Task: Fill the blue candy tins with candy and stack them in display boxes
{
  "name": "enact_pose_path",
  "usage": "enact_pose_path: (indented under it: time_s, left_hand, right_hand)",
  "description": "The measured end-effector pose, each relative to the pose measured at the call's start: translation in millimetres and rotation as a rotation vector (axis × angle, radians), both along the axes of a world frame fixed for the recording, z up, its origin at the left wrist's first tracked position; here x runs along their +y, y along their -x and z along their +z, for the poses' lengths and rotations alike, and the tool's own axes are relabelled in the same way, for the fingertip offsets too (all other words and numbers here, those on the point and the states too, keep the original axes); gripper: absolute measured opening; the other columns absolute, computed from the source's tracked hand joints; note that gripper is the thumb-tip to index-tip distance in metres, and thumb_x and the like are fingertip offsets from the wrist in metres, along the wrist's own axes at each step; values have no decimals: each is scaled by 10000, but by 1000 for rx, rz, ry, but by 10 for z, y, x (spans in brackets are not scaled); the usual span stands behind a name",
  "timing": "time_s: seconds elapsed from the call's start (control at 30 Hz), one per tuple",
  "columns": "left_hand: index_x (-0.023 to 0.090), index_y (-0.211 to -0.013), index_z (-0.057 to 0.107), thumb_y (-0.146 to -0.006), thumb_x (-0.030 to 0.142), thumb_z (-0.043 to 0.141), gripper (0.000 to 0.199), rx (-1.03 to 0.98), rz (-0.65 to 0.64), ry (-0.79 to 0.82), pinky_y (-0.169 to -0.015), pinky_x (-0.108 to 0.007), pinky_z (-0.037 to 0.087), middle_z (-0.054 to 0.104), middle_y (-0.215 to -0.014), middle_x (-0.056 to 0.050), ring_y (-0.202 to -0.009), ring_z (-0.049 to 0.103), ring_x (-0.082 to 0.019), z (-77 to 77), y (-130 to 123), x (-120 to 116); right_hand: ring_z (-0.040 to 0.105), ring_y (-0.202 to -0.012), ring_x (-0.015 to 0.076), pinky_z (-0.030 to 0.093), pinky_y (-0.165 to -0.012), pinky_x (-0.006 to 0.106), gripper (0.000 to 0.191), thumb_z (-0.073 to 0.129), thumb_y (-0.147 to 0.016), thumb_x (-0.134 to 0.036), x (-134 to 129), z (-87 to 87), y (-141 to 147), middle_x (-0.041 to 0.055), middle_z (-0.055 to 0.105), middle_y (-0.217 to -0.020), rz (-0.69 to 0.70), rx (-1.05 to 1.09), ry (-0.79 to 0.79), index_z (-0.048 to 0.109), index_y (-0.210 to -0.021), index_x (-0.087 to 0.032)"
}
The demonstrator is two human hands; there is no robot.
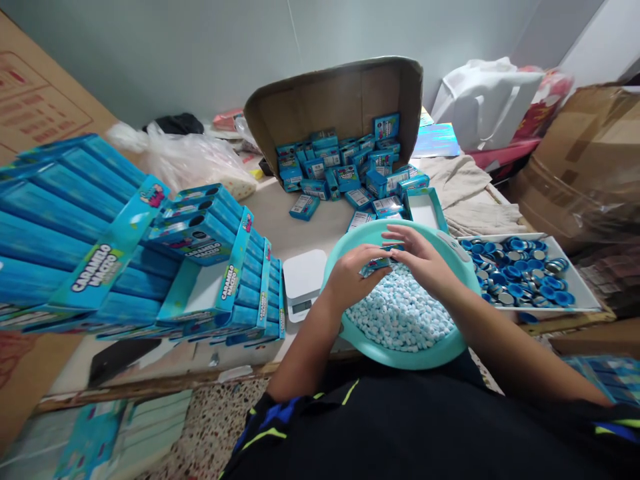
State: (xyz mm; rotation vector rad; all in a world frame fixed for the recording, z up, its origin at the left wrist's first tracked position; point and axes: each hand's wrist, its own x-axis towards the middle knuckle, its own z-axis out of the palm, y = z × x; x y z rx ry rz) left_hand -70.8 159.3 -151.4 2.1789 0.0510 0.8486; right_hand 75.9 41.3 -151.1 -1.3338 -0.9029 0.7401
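Holding a small blue box (376, 263) in my left hand (353, 275), I have its fingers and thumb clamped around it above the basin (417, 360). My right hand (420, 257) is at the box's right end, fingers stretched out above it; I cannot tell whether that hand grips it. The fronts of the stacked trays (231, 283) to my left read "CARAMELO MACIZO", below a small pink logo I can't make out. Similar lettering shows on the loose boxes (346, 177) in and before the open carton (320, 100), though most of their print is too small. Red print on the big carton (45, 87) at far left is blurred, and the scale's (305, 273) display is unreadable. My fingers hide much of the held box's label. The left trays and the right-hand carton (585, 147) are cut off by the edges of my view. Pale blue and white sweets (400, 313) lie in the basin, below the box and both hands; blue caps (515, 273) fill a white tray (583, 280) to the right.
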Motion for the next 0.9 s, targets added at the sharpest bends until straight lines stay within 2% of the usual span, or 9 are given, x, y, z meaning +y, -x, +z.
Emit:
enact_pose_path:
  time_s: [0.17,0.27,0.33,0.4,0.5,0.6,0.67,0.8,0.9]
  left_hand:
    - [239,-1149,689,-903,350,710,270,40,159,86,-1014,-412,561,726,-1150,-74,-1118,683,-222,8,9,-7]
    - [247,-1164,672,-887,339,719,295,99,305,178,-973,-396,566,726,-1135,-53,-1051,692,-212,-2,4,1]
    - [255,-1160,670,-871,335,732,306,145,383,226,-879,-368,577,730,-1102,-40,-952,696,-198,-16,2,8]
    - [258,-1147,672,-859,339,740,306,180,431,261,-779,-336,567,731,-1062,-30,-848,681,-179,-32,2,16]
    - [249,-1103,675,-857,346,738,272,195,455,319,-714,-300,541,725,-1011,-20,-773,653,-154,-55,5,27]
    - [245,-1065,674,-855,367,740,252,204,461,360,-658,-284,517,712,-946,-9,-701,618,-135,-75,9,35]
    - [245,-1049,676,-850,372,742,245,207,469,366,-632,-282,503,707,-915,-4,-667,597,-130,-86,10,36]
    - [246,-1046,679,-844,363,747,243,226,470,378,-645,-282,503,714,-921,0,-671,602,-131,-106,9,31]
    - [248,-1047,677,-845,358,746,240,252,448,368,-687,-285,515,724,-983,-2,-741,638,-145,-122,8,32]
  right_hand:
    - [591,-1258,263,493,-1049,475,468,419,-1007,-578,-7,-39,-54,69,639,-1357,-42,-101,130,578,-1340,-291]
    - [578,-1267,309,461,-1062,502,517,330,-1035,-565,-55,-9,-182,112,623,-1365,-35,-480,295,591,-1355,-254]
    - [620,-1174,367,476,-996,532,520,376,-1019,-539,-105,-2,-305,173,648,-1278,52,-812,592,621,-1332,-203]
    - [668,-1018,378,504,-894,512,504,429,-994,-536,-171,-25,-407,201,668,-1156,220,-1062,854,686,-1219,-165]
    - [662,-992,368,503,-859,469,523,482,-955,-595,-296,-112,-428,210,659,-1115,419,-1257,891,717,-1079,-144]
    - [632,-1060,404,499,-861,483,626,512,-907,-672,-419,-185,-310,233,654,-1152,447,-1310,849,675,-1155,-122]
    - [653,-996,400,502,-826,488,653,491,-899,-708,-471,-181,-219,229,683,-1078,472,-1279,870,663,-1140,-125]
    - [681,-797,361,501,-698,462,671,484,-859,-789,-475,-57,-91,184,708,-857,596,-1112,888,658,-1033,-165]
    - [688,-802,359,509,-668,447,680,621,-760,-793,-411,17,-15,170,717,-880,689,-1012,909,653,-1054,-181]
